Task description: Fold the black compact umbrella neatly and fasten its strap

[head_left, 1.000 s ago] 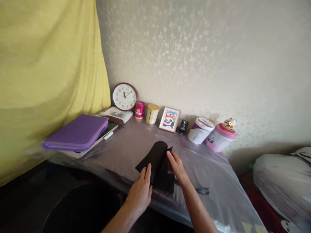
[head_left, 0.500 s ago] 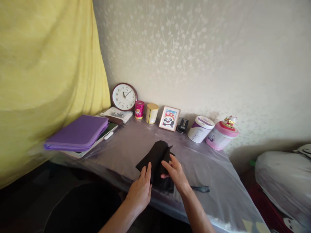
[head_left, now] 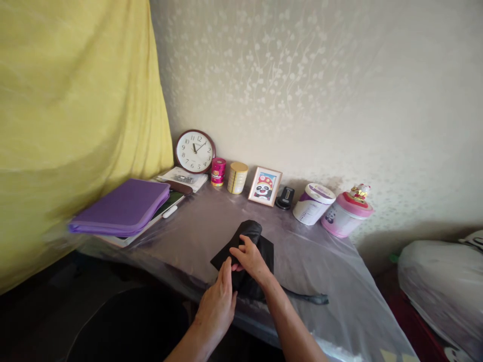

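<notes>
A piece of black cloth (head_left: pixel 251 284), partly folded or rolled over, lies at the table's front edge. Its rounded fold points toward the wall, and flat corners stick out left and right. My left hand (head_left: pixel 219 299) rests against its near left side, fingers straight and close together. My right hand (head_left: pixel 251 259) is on top of the fold, fingers curled onto the cloth, with thumb and index finger apart; what lies under the curled fingers is hidden. A thin dark strip (head_left: pixel 315 298) runs out to the right from behind my right forearm.
A purple zip folder (head_left: pixel 121 206) lies on books at the left. Along the wall stand a clock (head_left: pixel 195 152), a pink can (head_left: pixel 218 172), a yellow-lidded can (head_left: pixel 237 178), a panda picture frame (head_left: pixel 264 186), a black stapler-like object (head_left: pixel 285 198) and two tubs (head_left: pixel 314 203).
My right hand has moved left across the cloth, and the raised flap beside it no longer stands up. More of the dark strip shows. My left hand has stayed nearly in place.
</notes>
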Available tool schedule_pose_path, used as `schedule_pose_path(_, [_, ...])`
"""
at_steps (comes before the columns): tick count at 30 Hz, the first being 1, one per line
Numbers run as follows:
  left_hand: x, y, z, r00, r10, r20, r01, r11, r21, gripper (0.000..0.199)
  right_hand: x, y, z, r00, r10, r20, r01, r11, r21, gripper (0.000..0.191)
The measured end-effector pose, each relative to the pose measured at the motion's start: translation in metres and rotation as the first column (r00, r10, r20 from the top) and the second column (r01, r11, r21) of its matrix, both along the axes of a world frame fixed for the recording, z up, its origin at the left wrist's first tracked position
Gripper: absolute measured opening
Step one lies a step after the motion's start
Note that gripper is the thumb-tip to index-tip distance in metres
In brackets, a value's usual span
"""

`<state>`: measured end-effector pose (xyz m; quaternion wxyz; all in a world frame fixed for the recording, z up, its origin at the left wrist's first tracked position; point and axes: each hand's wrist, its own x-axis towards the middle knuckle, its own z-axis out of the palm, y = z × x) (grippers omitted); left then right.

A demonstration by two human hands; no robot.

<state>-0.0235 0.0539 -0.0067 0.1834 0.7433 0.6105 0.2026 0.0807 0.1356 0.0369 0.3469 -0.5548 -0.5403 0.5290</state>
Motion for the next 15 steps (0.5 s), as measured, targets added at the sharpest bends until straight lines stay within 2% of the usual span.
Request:
schedule_pose_path(6, [0.001, -0.001, 0.012, 0.999, -0.030, -0.022, 0.030, 0.999, -0.017, 0.072, 0.004, 0.006, 0.010, 0.979, 0.201, -0.001, -0.201, 0.978, -0.051, 0.024])
schedule_pose_path(10, [0.002, -0.002, 0.016, 0.994, -0.023, -0.108, 0.017, 0.998, -0.060, 0.067, 0.004, 0.011, 0.011, 0.963, 0.267, 0.032, -0.262, 0.960, -0.101, 0.019])
schedule_pose_path(13, [0.002, -0.002, 0.013, 0.990, -0.022, -0.137, 0.014, 0.998, -0.060, 0.061, 0.003, 0.009, 0.011, 0.935, 0.338, 0.105, -0.341, 0.940, 0.012, 0.021])
schedule_pose_path(15, [0.002, -0.002, 0.009, 0.991, -0.024, -0.133, 0.018, 0.999, -0.048, 0.058, 0.004, 0.002, 0.013, 0.920, 0.341, 0.196, -0.374, 0.912, 0.170, 0.023])
